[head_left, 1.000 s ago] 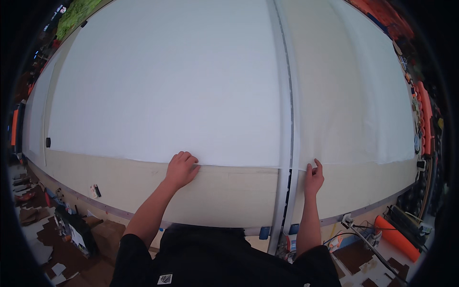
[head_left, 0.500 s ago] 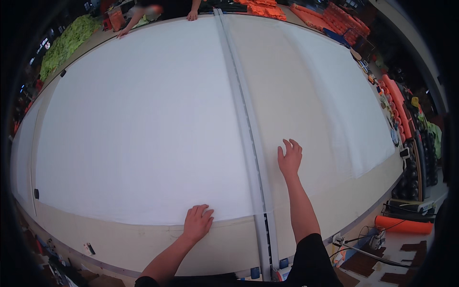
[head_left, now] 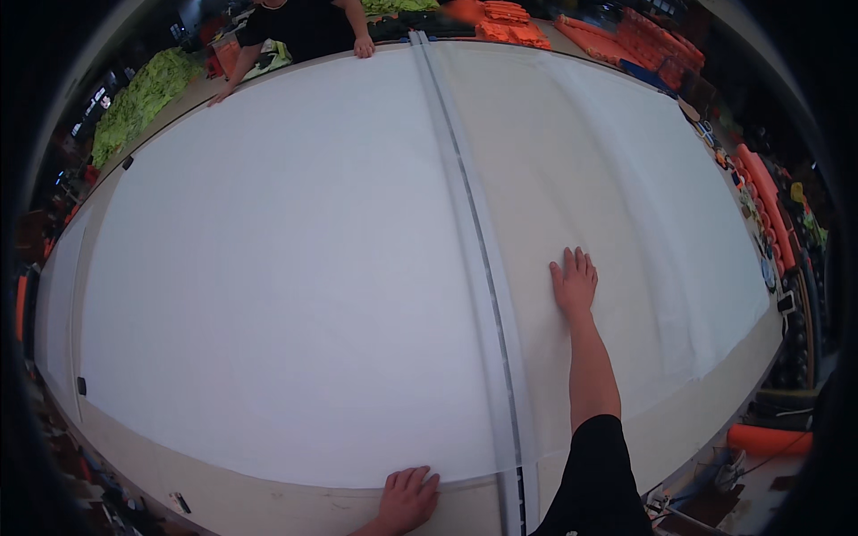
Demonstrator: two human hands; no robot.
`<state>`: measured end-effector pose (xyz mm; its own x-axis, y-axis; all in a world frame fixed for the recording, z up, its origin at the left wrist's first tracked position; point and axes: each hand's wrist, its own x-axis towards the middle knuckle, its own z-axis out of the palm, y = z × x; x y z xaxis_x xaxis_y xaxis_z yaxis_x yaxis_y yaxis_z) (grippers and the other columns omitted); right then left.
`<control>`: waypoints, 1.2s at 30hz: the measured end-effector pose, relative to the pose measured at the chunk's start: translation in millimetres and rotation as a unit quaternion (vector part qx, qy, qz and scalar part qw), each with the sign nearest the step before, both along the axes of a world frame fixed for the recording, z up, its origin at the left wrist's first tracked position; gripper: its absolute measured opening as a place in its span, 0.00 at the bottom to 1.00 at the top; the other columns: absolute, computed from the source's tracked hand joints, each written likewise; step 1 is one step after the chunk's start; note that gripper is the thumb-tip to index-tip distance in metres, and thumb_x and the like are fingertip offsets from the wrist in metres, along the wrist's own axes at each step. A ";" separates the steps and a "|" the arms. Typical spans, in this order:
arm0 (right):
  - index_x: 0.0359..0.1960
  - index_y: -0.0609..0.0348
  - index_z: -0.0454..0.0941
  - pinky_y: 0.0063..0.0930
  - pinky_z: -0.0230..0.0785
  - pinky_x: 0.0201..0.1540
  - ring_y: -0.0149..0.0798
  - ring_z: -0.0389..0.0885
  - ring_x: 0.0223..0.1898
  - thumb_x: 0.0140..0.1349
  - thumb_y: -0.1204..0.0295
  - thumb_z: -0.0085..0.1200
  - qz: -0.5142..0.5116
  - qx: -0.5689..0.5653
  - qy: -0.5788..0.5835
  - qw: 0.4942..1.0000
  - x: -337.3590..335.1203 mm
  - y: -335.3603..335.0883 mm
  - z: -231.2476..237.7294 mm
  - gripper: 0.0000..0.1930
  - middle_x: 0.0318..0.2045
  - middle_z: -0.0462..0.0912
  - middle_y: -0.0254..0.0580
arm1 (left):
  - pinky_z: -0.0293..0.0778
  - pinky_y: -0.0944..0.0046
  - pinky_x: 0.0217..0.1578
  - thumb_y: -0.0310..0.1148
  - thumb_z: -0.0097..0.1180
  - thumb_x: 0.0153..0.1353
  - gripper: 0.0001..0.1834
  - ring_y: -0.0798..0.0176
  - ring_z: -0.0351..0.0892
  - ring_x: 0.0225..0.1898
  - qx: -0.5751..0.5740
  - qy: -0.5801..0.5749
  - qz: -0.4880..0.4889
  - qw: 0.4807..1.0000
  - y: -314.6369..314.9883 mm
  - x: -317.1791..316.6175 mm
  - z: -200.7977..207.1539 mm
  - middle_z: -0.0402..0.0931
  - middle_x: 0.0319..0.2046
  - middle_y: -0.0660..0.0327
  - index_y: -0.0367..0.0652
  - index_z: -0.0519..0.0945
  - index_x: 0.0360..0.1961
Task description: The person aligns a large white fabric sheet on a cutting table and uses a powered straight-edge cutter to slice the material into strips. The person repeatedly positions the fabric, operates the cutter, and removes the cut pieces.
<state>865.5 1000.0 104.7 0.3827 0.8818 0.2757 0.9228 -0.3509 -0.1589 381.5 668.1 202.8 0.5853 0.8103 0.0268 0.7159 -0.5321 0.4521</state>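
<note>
A wide white cloth (head_left: 286,268), smooth and flat, covers most of the left part of the table. At its front edge lies my left hand (head_left: 409,500), palm down, its slightly bent fingertips on the cloth. My right hand (head_left: 576,281) rests with fingers spread on the beige area right of a long grey rail (head_left: 487,259). A thin, see-through layer seems to cover that area; its extent is hard to tell. Further right it turns into a whiter strip of cloth (head_left: 706,205) with soft folds. Neither hand grips anything.
Across the table (head_left: 223,496), a co-worker's two hands (head_left: 365,46) touch the far edge. Small black clips (head_left: 81,386) sit along the left side. Scissors (head_left: 706,134) and other tools line the right edge. Yellow-green fabric (head_left: 147,98) and orange bundles (head_left: 514,25) lie beyond.
My right hand has moved slightly right, away from the rail, and its curled fingers have flattened. My left hand stays at the cloth's front edge. The whole view has shifted, showing more of the co-worker.
</note>
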 end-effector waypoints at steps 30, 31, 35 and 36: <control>0.72 0.50 0.73 0.57 0.57 0.76 0.57 0.65 0.76 0.70 0.57 0.60 0.138 -0.073 0.030 0.987 -60.2 -402.8 56.2 0.30 0.75 0.69 0.49 | 0.66 0.41 0.68 0.42 0.71 0.57 0.40 0.41 0.66 0.70 0.038 0.060 -0.054 0.996 -47.3 14.5 -5.3 0.67 0.70 0.46 0.38 0.74 0.69; 0.71 0.51 0.73 0.57 0.57 0.76 0.57 0.66 0.75 0.70 0.56 0.60 0.097 -0.085 0.023 0.991 -41.9 -414.1 52.9 0.30 0.74 0.69 0.50 | 0.66 0.41 0.68 0.42 0.71 0.57 0.39 0.41 0.66 0.70 0.041 0.061 -0.055 0.996 -49.9 14.6 -6.0 0.67 0.70 0.47 0.38 0.74 0.69; 0.64 0.54 0.78 0.56 0.62 0.72 0.57 0.71 0.70 0.66 0.56 0.64 -0.031 -0.197 -0.006 0.980 9.6 -473.8 69.9 0.27 0.68 0.76 0.52 | 0.65 0.41 0.68 0.43 0.70 0.58 0.38 0.42 0.65 0.71 0.034 0.064 -0.056 0.996 -54.7 16.2 -15.8 0.67 0.70 0.47 0.39 0.74 0.69; 0.62 0.55 0.80 0.56 0.65 0.70 0.57 0.73 0.68 0.65 0.57 0.65 -0.037 -0.195 0.008 0.980 6.8 -486.7 82.0 0.27 0.66 0.78 0.53 | 0.65 0.41 0.68 0.43 0.70 0.58 0.38 0.42 0.65 0.71 0.028 0.066 -0.051 0.996 -55.0 14.8 -18.5 0.67 0.70 0.47 0.40 0.74 0.69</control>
